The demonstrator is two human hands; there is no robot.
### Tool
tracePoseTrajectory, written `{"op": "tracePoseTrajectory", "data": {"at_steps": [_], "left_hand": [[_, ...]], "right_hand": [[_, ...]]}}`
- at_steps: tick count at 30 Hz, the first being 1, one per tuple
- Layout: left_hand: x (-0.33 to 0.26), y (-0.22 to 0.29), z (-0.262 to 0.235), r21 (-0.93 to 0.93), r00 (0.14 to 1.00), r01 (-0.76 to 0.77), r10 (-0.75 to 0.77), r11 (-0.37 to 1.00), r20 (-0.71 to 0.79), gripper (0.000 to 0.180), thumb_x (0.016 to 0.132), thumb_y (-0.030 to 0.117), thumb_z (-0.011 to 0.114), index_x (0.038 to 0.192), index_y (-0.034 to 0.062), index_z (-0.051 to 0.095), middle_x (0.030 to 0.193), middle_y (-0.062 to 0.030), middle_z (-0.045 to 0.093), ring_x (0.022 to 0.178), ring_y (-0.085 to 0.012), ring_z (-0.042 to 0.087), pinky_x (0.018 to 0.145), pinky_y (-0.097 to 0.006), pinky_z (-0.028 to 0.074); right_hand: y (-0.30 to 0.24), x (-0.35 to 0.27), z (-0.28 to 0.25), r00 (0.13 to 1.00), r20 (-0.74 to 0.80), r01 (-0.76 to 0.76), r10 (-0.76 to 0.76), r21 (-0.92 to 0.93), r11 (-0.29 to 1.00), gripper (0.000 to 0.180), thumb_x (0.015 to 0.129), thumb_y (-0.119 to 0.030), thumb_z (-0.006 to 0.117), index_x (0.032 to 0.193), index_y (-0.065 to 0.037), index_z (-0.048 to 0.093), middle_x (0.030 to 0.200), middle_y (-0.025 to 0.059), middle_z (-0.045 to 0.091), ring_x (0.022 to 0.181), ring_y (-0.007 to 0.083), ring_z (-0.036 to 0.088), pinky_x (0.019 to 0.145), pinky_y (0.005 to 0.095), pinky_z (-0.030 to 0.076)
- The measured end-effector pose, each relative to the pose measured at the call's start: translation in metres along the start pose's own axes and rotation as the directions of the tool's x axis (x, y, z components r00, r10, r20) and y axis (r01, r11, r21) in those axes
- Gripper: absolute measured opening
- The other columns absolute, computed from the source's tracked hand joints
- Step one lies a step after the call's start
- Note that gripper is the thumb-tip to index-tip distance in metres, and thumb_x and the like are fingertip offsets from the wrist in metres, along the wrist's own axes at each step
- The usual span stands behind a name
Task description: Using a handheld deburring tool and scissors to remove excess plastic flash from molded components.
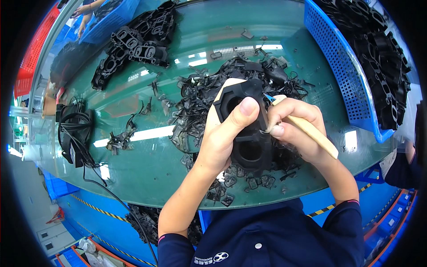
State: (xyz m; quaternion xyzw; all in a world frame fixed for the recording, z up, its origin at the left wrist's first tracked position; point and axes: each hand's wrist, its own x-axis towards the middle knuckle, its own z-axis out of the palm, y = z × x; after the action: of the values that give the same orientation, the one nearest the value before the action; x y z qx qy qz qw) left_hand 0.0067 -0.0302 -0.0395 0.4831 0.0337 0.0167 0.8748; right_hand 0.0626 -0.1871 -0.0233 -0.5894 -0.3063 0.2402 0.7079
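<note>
My left hand (224, 135) grips a black moulded rubber part (247, 127) with two round openings, thumb pressed on its upper half. My right hand (296, 122) holds a wooden-handled trimming knife (311, 133); its small blade tip (268, 96) touches the part's upper right edge. Both hands hover over a heap of thin black rubber trimmings (200, 107) on the green glass-topped table (147, 164).
A stack of similar black parts (138, 42) lies at the far left of the table. A blue perforated basket (342, 75) full of black parts stands at the right. Black cables (73, 133) sit at the left edge. Another person's hands (84, 15) show top left; someone's sleeve (402, 171) at right.
</note>
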Motion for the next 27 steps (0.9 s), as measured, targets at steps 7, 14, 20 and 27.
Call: {"op": "tracePoseTrajectory", "data": {"at_steps": [7,14,20,27], "left_hand": [[0.002,0.000,0.002,-0.004,0.996,-0.089,0.089,0.996,0.013,0.044,0.083,0.037,0.064,0.105,0.0032,0.047,0.088,-0.0052,0.054,0.078,-0.0112,0.055,0.069,-0.025,0.046],[-0.002,0.003,0.002,-0.248,0.986,-0.074,0.109,0.966,0.128,0.063,0.079,0.048,0.062,0.112,0.0004,0.038,0.086,-0.0160,0.056,0.068,-0.0237,0.063,0.059,-0.037,0.057],[-0.001,0.009,0.007,-0.165,0.975,-0.178,0.197,0.970,0.107,0.066,0.074,0.047,0.068,0.111,0.0015,0.037,0.087,-0.0167,0.056,0.068,-0.0239,0.063,0.060,-0.036,0.056],[0.000,0.006,0.005,-0.121,0.975,-0.188,0.201,0.975,0.100,0.070,0.074,0.052,0.063,0.114,0.0012,0.035,0.090,-0.0180,0.054,0.069,-0.0251,0.063,0.059,-0.038,0.057]], "right_hand": [[0.010,0.001,-0.008,0.996,0.084,-0.015,0.005,0.119,0.993,0.013,0.085,-0.014,0.060,0.086,0.000,0.060,0.078,0.0051,0.058,0.065,0.0089,0.051,0.061,0.0220,0.043],[0.007,0.002,-0.009,0.993,0.024,0.103,-0.112,0.242,0.965,0.016,0.085,-0.015,0.059,0.086,0.000,0.056,0.078,0.0068,0.057,0.061,0.0092,0.049,0.061,0.0231,0.042],[-0.004,0.005,-0.018,0.970,-0.006,0.241,-0.244,-0.145,0.960,0.006,0.083,-0.005,0.057,0.081,-0.002,0.053,0.079,0.0082,0.057,0.070,0.0113,0.053,0.065,0.0243,0.043],[-0.005,0.011,-0.017,0.929,-0.087,0.292,-0.359,-0.421,0.859,0.006,0.081,0.002,0.055,0.083,0.002,0.060,0.083,0.0119,0.064,0.083,0.0185,0.061,0.077,0.0291,0.046]]}}
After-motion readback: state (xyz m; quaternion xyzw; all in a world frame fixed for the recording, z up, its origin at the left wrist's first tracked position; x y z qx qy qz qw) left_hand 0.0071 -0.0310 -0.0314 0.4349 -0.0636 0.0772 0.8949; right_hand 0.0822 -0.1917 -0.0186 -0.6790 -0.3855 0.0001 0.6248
